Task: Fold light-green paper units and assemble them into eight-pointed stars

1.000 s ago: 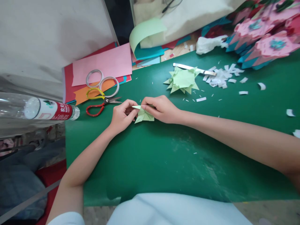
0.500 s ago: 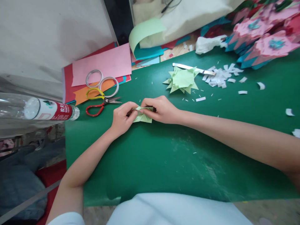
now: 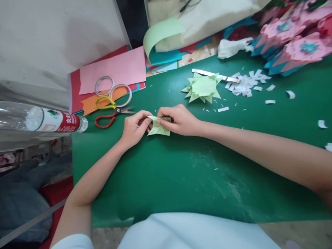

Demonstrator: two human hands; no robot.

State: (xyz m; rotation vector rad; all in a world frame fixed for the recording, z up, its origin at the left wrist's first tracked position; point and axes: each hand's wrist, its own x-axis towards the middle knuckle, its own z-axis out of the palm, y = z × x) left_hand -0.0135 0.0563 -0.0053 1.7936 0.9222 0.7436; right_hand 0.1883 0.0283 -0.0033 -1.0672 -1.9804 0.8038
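A small folded piece of light green paper [image 3: 160,130] is held just above or on the green tabletop [image 3: 166,180]. My right hand [image 3: 178,119] pinches its upper right part between thumb and fingers. At its left edge is my left hand [image 3: 135,127], fingers curled, with thumb and fingertips close to the paper's upper left point; whether they grip it I cannot tell. Beyond my hands lies a spiky light green paper piece [image 3: 203,86], with metal tweezers [image 3: 216,75] behind it. Scissors [image 3: 114,111] with yellow and red handles lie left of my left hand.
White paper strips [image 3: 245,84] are scattered at the back right, near pink and blue paper flowers [image 3: 304,48]. Two tape rolls [image 3: 121,95] rest on coloured paper sheets [image 3: 111,71]. A plastic bottle [image 3: 57,119] is at the left edge, and a cloth bag [image 3: 207,24] at the back.
My left thumb and fingers have drawn back slightly to the left, uncovering more of the green paper's upper left point. My right hand keeps its pinch.
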